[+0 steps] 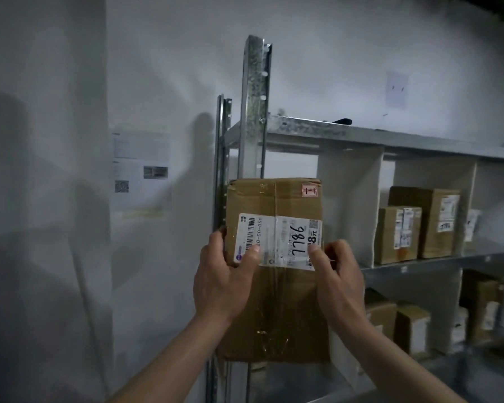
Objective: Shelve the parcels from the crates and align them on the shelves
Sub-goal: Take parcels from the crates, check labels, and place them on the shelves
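A tall galvanised steel shelving rack (255,106) is seen against a white wall, its slotted corner post rising at centre and its shelves running off to the right. The middle shelf (437,258) is split by upright white divider panels (346,205); the left bay, just right of the post, shows nothing in it in the part not hidden, while two brown cardboard boxes with white labels (419,225) stand in the next bay to the right. More cartons are seen on the shelf below.

A flat brown cardboard parcel sealed with clear tape (274,274) is held up in front of the corner post, its long axis vertical and its white shipping label (280,239) facing the camera. It is clasped at mid-height from both sides: the left hand (224,280) is wrapped round the left edge with the thumb pressed on the label, and the right hand (339,280) is curled round the right edge, thumb also on the label.

The open left bay is judged to lie beyond and slightly right of the parcel, so a forward push with a small rightward shift past the post seems called for; neither hand appears clearly nearer.
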Demonstrator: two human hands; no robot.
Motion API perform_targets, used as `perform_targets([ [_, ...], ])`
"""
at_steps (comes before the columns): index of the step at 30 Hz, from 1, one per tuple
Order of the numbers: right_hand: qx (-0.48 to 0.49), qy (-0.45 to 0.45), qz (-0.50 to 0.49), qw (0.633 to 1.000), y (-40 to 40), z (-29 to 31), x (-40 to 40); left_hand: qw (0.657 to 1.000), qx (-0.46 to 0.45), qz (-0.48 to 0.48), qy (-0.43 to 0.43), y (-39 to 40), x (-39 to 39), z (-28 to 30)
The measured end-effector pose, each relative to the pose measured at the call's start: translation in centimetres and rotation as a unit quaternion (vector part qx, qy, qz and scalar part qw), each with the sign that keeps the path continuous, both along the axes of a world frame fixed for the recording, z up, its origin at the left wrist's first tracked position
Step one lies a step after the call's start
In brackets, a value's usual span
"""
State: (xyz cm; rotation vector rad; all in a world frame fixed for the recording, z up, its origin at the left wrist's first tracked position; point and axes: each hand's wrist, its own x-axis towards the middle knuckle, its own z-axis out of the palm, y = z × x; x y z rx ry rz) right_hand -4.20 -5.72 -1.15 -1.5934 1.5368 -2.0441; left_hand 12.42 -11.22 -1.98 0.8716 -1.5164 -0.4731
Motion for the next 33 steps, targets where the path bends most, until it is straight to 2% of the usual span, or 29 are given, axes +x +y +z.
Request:
perform_targets([
  [9, -0.024, -0.005, -0.043, 0.999, -2.6, 2.8, -9.7, 0.998, -0.04, -0.041, -0.035, -3.6, -10.3, 2.3],
  [21, -0.029, -0.006, -0.08, 0.996, -8.8, 3.5, -15.8, 0.995, -0.023, -0.088, -0.04, -9.7, -17.9, 3.1],
  [23, -0.032, -0.003, -0.07, 0.997, -10.4, 3.7, -16.7, 0.995, -0.019, -0.09, -0.04, -10.9, -18.6, 3.5],
  [26, -0.018, -0.01, -0.037, 0.999, -13.0, 3.1, -18.7, 0.998, -0.024, -0.041, -0.05, -12.9, -20.0, 3.2],
  [33, 0.057, -0.034, 0.043, 0.997, -18.1, -0.4, -21.9, 0.994, 0.074, -0.012, -0.081, -16.5, -23.1, 0.3],
])
